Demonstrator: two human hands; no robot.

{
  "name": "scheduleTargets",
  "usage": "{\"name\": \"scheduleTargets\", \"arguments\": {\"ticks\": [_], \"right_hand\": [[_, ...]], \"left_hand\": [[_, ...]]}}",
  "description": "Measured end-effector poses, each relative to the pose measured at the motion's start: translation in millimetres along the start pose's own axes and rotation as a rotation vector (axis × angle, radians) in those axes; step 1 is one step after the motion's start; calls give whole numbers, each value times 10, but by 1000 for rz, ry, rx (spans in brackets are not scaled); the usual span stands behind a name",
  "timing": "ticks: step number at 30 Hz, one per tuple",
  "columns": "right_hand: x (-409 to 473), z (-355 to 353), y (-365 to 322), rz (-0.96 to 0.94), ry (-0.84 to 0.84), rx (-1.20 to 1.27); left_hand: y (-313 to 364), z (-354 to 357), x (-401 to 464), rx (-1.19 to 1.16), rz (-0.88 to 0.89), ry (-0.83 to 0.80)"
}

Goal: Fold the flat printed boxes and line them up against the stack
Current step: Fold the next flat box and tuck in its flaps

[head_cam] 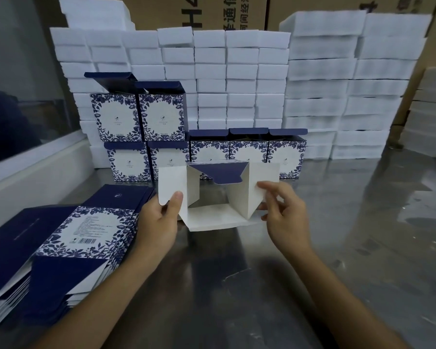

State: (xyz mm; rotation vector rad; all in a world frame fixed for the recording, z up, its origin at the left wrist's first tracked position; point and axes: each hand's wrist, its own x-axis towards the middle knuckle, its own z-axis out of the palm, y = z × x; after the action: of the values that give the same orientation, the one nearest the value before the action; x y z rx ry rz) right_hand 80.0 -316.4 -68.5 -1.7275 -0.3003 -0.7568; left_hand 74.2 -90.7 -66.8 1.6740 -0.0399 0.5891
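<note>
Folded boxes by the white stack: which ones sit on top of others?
The two upper boxes at the left end, lids up. They rest on the bottom row, which stands on the metal table.

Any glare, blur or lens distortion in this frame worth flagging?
Head view: strong wide-angle bending at the edges; patchy glare on the metal table; the white foam stack looks soft and smeared; the half-folded box and both hands stay reasonably sharp.
</note>
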Motion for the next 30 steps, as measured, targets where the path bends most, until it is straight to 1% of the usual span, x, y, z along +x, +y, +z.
{"name": "scheduleTargets", "arguments": {"ticks": [2,5,6,7,10,13,15,17,18,19,20,22,23,26,28,30], "right_hand": [[3,-49,46,-1,-150,-29],[-32,-87,92,17,-461,-113],[-57,-65,102,24,-514,-155],[-84,-23,96,23,-507,-176],[-129,92,40,3,-295,-129],[-118,93,66,7,-128,-98],[-118,88,68,26,-80,-112],[-132,106,46,37,-54,-121],[-136,116,38,31,-42,-130],[-138,130,25,26,-32,-129],[-137,140,14,35,-22,-97],[-133,167,-1,103,-6,71],[-135,188,-9,148,1,146],[-155,258,-34,293,38,255],[-164,304,-64,413,97,375],[-161,313,-108,496,149,477]], "left_hand": [[3,-8,7,-4,-13,17],[14,-19,25,-36,-27,33],[14,-25,31,-45,-30,35],[16,-28,35,-54,-32,33],[12,-18,21,-86,-26,9],[-9,-4,-7,-70,37,-73],[-50,-12,-21,69,133,-133],[-117,-31,-38,329,237,-165],[-136,-33,-54,435,259,-178],[-140,-33,-70,481,261,-189],[-134,-30,-82,488,257,-192],[-101,-32,-85,466,249,-178],[-61,-32,-90,449,236,-171],[64,-1,-134,374,171,-184],[119,46,-184,342,135,-178],[142,125,-235,263,34,-166]]}}
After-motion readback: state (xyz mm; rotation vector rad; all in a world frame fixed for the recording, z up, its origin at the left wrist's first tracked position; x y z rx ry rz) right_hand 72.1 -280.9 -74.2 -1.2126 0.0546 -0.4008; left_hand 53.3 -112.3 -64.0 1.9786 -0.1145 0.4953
